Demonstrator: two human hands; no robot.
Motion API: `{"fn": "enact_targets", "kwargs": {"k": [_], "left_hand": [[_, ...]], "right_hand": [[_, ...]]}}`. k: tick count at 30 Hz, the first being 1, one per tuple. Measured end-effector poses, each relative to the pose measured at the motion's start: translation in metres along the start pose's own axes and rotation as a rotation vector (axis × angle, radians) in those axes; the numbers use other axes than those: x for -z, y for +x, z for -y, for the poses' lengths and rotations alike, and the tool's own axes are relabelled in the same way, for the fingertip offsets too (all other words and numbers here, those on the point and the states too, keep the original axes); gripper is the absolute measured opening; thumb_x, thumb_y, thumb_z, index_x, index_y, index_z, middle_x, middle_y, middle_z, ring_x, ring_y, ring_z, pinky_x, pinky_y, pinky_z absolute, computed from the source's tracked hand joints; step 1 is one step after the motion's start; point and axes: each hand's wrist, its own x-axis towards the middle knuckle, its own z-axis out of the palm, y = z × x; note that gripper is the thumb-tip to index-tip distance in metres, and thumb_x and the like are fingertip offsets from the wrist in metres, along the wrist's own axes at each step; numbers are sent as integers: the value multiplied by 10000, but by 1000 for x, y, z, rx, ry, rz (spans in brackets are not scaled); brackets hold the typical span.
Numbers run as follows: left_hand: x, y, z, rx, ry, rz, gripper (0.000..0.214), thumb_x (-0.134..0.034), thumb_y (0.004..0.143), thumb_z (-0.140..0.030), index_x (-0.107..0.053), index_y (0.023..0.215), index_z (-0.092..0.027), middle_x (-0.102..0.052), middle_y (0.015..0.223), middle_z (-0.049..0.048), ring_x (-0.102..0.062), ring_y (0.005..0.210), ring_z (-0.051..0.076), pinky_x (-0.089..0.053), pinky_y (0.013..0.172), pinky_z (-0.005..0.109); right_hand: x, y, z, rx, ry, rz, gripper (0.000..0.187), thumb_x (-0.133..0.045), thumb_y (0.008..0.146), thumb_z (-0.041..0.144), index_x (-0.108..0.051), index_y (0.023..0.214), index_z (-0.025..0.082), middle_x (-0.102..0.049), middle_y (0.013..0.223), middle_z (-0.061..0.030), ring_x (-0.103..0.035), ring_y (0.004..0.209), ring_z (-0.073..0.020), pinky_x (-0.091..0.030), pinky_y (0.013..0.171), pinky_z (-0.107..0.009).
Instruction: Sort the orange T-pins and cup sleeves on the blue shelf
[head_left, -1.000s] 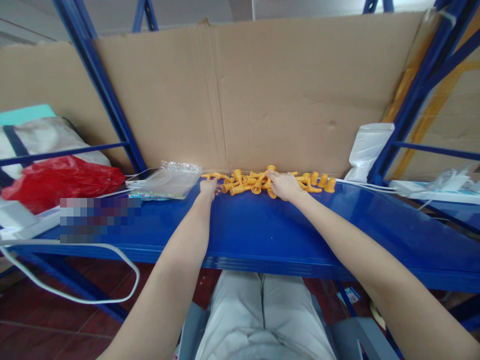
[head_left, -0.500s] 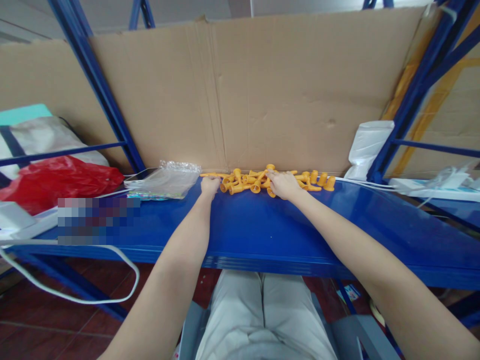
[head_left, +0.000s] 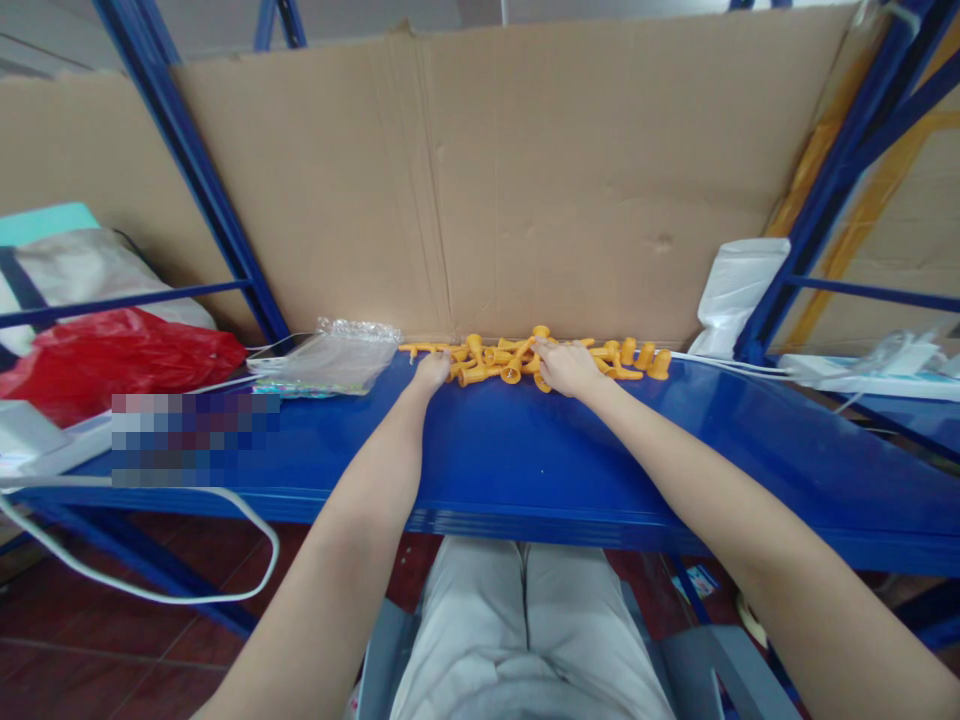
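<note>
Along the cardboard at the back of the blue shelf lies a row of orange plastic pieces (head_left: 480, 372) with cup-shaped ends and thin stems, many heaped over one another. My left hand (head_left: 433, 370) is at the left end of the heap, its fingers curled in; whatever they hold is hidden behind the hand. My right hand (head_left: 570, 368) reaches over the middle, with fingers and thumb bent around an orange piece there. Past it, several orange cups (head_left: 645, 357) stand on the right. A thin orange piece (head_left: 417, 348) lies behind my left hand.
A tall cardboard sheet (head_left: 570, 180) backs the blue shelf (head_left: 525, 450). Clear plastic bags (head_left: 341, 360) lie to the left, near a red plastic bag (head_left: 127, 360). A white package (head_left: 739, 295) leans at the right upright, with white cables (head_left: 739, 368) below it.
My left hand has slid slightly right, against the heap's left end, covering the cup that showed there. My right hand has hardly moved.
</note>
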Motion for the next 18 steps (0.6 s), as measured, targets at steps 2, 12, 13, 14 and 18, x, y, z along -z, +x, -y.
{"fn": "enact_targets", "kwargs": {"k": [2,12,13,14,18], "left_hand": [[-1,-1,-1,2,47,11,395,-393,961,-240,-750,1024,-85,-719,1230,213,-659,1205,282,-461,1033,334],[5,-15,-25,-44,238,72,105,-616,778,-112,-684,720,-166,-759,920,169,-711,1002,308,-513,839,330],[5,-16,-28,-36,215,81,129,-637,757,-100,-651,653,-175,-746,845,159,-711,974,308,-511,825,333],[6,-17,-30,-22,178,93,180,-655,738,-88,-612,591,-183,-721,760,141,-710,935,303,-508,802,331],[7,-20,-31,93,-68,190,285,-711,698,-63,-545,505,-190,-549,498,33,-655,705,229,-449,640,275]], "right_hand": [[0,0,0,3,-1,3,518,-381,951,130,-519,1448,72,-505,1513,-190,-622,1255,-328,-446,1048,-491],[7,-2,3,35,11,152,445,-410,949,130,-646,1322,75,-721,1198,-230,-673,1170,-331,-492,971,-428],[7,-2,2,40,8,169,441,-407,950,133,-656,1311,82,-725,1189,-228,-676,1162,-331,-497,959,-425],[7,-2,1,43,3,177,445,-403,951,133,-658,1313,87,-725,1189,-226,-677,1160,-329,-500,953,-423],[6,-1,-1,48,-17,178,453,-383,951,133,-669,1300,101,-728,1188,-213,-681,1153,-325,-506,943,-417]]}}
